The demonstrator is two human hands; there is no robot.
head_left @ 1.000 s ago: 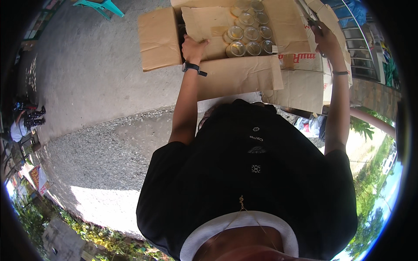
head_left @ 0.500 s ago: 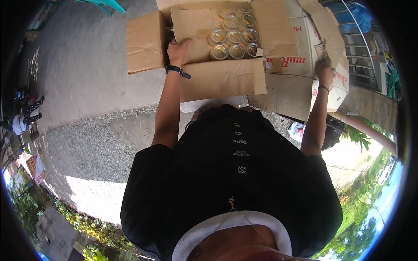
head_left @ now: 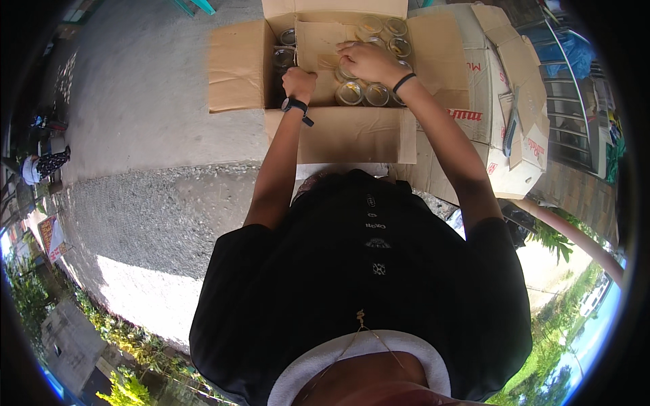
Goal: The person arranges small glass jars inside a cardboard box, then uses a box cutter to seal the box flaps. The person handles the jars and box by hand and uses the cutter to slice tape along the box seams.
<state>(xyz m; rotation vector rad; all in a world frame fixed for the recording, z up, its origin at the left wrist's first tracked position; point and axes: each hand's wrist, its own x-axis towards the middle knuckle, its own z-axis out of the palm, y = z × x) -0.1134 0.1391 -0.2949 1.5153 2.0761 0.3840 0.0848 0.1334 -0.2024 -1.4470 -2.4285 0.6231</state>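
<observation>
Presently left hand (head_left: 298, 82) is closed gripping the cardboard divider sheet (head_left: 318, 49), right hand (head_left: 365, 61) spread flat upon it; advise level, even pressure over glass jars (head_left: 365, 95) in the open carton (head_left: 237, 68).

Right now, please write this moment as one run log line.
left hand: on cardboard sheet | right hand: over glass jars | open carton: on ground | second carton: beside it

Grey concrete ground (head_left: 149, 88), two cardboard boxes on it — open box (head_left: 237, 68), shut box (head_left: 501, 101) beside it
</observation>
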